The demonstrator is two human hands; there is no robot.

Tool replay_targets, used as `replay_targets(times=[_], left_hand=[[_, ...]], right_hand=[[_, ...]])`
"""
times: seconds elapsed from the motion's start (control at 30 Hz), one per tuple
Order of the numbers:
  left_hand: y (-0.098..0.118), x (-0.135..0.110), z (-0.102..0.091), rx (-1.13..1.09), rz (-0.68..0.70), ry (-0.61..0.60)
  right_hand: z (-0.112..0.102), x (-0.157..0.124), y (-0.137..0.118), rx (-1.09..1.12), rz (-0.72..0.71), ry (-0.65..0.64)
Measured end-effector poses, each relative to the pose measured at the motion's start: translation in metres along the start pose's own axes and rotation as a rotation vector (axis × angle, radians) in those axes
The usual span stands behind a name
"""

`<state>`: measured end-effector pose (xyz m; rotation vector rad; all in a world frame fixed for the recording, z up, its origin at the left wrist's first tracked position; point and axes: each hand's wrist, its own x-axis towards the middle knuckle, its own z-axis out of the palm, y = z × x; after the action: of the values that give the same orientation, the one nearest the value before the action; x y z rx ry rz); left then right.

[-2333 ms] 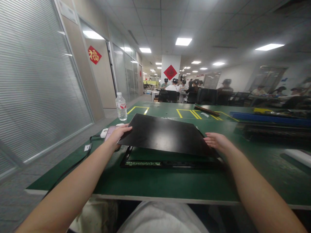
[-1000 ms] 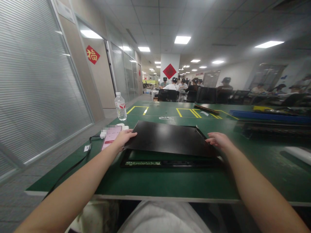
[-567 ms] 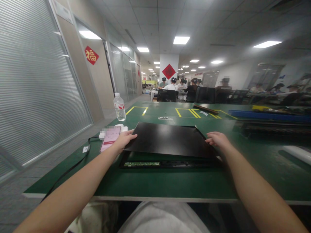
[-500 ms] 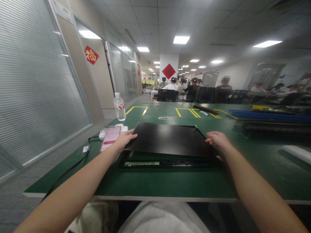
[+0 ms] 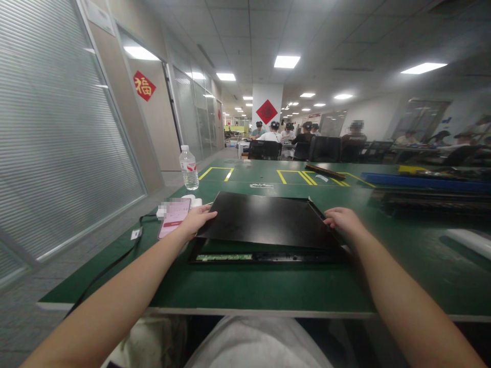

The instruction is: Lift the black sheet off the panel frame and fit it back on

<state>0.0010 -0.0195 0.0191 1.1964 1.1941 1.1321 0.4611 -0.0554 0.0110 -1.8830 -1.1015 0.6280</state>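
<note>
A flat black panel lies slanted over a shallow black frame, leaving the frame's front strip uncovered. A long green circuit board shows at the left of that strip. My left hand grips the panel's left edge, thumb on top and the other fingers partly hidden beneath. At the right edge, my right hand has its fingers curled and pinched on the panel's rim, close against the frame's side. The fingertips' exact hold there is partly hidden.
Left of the panel lie a phone, a white object and a black strap. A water bottle stands behind them. Dark bars, a blue bar and a white roll occupy the right side. People sit farther back.
My right hand has shifted very slightly left along the panel's edge. The panel, frame and left hand look almost unmoved.
</note>
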Motion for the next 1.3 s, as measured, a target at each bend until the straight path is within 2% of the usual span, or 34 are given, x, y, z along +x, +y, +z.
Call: replay_targets(times=[0.13,0.57,0.87,1.3], left_hand=[[-0.0001,-0.0011,0.0019,0.028,0.010,-0.020],[-0.0050,0.0022,0.0016,0.046,0.006,-0.022],[-0.0021,-0.0012,0.0045,0.068,0.013,0.047],[-0.0023,0.0012,0.0024,0.055,0.024,0.073]], right_hand=[[-0.0012,-0.0001,-0.0006,-0.002,0.031,0.020],[-0.0018,0.0066,0.0085,-0.156,-0.053,0.027],[-0.0012,0.0033,0.0076,-0.226,-0.089,0.034],[-0.0005,-0.0018,0.0031,-0.264,-0.089,0.030]])
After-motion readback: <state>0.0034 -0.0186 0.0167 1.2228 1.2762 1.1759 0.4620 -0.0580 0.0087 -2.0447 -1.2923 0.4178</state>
